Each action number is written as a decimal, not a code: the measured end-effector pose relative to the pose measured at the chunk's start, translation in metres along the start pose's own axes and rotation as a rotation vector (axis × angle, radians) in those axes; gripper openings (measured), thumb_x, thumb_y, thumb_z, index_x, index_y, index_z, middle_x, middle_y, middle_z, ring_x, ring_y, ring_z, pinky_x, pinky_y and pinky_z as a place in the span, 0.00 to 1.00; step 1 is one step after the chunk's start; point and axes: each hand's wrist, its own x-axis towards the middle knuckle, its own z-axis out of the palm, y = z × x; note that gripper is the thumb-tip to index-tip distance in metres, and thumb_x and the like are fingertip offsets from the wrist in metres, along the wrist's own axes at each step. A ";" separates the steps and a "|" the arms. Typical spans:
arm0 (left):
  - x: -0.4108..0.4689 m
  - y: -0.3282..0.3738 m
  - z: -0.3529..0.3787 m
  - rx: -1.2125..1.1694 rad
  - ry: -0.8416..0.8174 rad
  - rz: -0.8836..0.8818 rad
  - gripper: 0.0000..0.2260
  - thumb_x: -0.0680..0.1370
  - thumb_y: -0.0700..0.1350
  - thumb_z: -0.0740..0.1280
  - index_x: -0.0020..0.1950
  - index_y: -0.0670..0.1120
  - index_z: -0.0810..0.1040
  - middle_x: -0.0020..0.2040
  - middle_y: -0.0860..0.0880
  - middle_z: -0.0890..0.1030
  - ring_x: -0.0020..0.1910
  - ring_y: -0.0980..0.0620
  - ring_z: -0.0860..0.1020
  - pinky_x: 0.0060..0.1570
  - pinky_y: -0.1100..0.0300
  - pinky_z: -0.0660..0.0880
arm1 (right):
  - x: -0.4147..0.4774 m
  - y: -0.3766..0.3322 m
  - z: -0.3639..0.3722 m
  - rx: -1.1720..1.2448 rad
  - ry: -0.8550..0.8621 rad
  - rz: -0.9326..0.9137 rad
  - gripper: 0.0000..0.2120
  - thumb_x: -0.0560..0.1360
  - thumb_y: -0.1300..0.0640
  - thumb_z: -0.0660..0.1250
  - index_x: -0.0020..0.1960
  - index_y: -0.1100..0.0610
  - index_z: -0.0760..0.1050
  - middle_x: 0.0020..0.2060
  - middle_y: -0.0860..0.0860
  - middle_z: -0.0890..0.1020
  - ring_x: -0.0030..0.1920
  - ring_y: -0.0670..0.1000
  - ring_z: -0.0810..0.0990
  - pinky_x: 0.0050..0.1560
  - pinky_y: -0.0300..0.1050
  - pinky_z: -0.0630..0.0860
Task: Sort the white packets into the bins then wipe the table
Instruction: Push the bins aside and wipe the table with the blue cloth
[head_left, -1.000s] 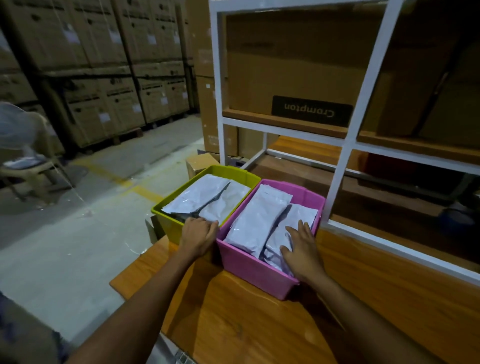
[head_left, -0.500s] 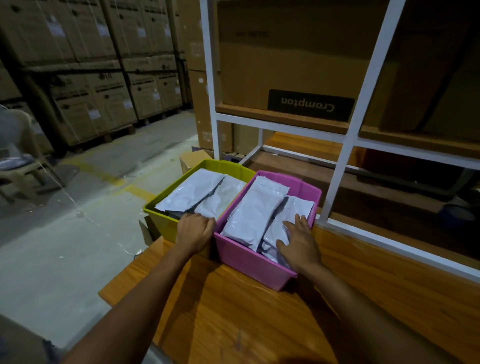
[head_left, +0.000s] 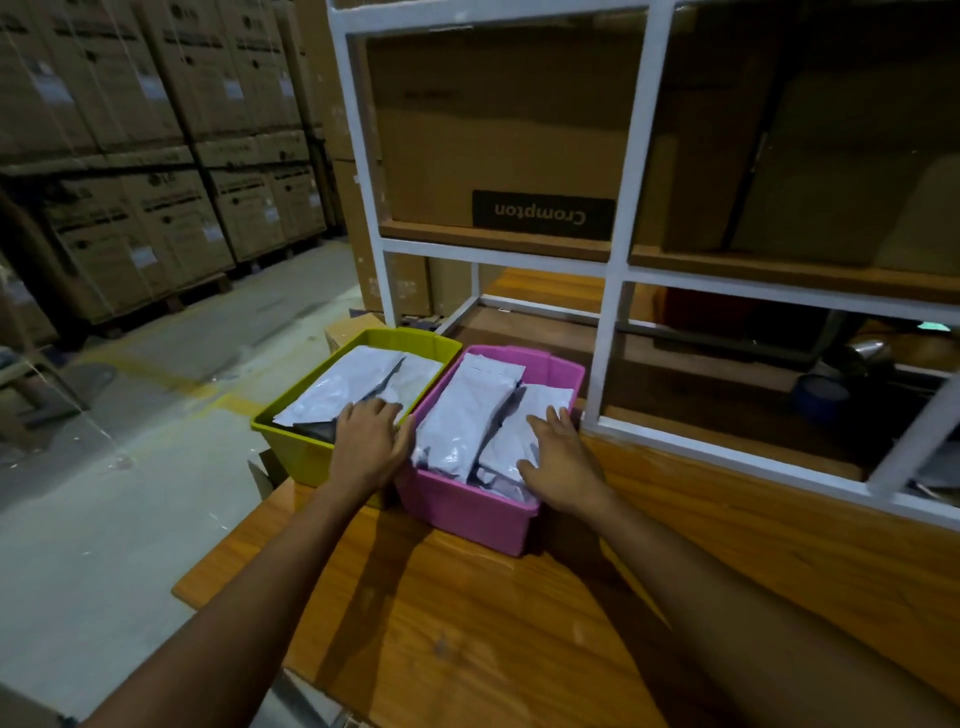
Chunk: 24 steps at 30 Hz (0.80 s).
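Your left hand (head_left: 370, 447) reaches forward with the palm down and the fingers spread, lying across the near right corner of the green bin (head_left: 291, 447), fingertips on the white packets (head_left: 337, 389) inside it. Your right hand (head_left: 558, 460) is also flat and spread, pressing on the near packet (head_left: 511, 441) in the pink bin (head_left: 467, 512), with the wrist over the bin's near right rim. Neither hand pinches anything.

The two bins stand touching side by side at the far left end of the wooden table (head_left: 467, 623), green on the left, pink on the right, next to the white shelf frame (head_left: 618, 260). All the packets in sight lie in the bins.

A second ago your left hand was a closed fist resting on the green bin's near edge; now it has opened and moved onto the packets. Your right hand stays in the same place, flat on the pink bin's packets.
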 end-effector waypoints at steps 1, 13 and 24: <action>0.001 0.015 -0.007 -0.018 0.017 0.028 0.20 0.79 0.55 0.55 0.56 0.43 0.79 0.51 0.43 0.80 0.52 0.41 0.77 0.56 0.47 0.70 | -0.009 0.000 -0.007 0.027 0.045 -0.004 0.34 0.77 0.46 0.64 0.77 0.52 0.54 0.78 0.53 0.52 0.78 0.55 0.46 0.75 0.52 0.53; -0.116 0.256 -0.118 -0.543 0.199 0.156 0.19 0.81 0.53 0.57 0.65 0.44 0.76 0.70 0.42 0.71 0.72 0.44 0.65 0.69 0.49 0.64 | -0.228 0.071 -0.101 0.312 0.484 -0.012 0.30 0.77 0.46 0.65 0.75 0.46 0.58 0.77 0.48 0.56 0.76 0.49 0.55 0.69 0.45 0.58; -0.298 0.482 -0.122 -0.759 -0.081 0.404 0.22 0.79 0.53 0.58 0.71 0.46 0.70 0.74 0.47 0.66 0.75 0.49 0.60 0.71 0.54 0.59 | -0.489 0.224 -0.144 0.149 0.657 0.242 0.29 0.75 0.42 0.61 0.74 0.51 0.64 0.77 0.50 0.59 0.73 0.52 0.62 0.66 0.47 0.66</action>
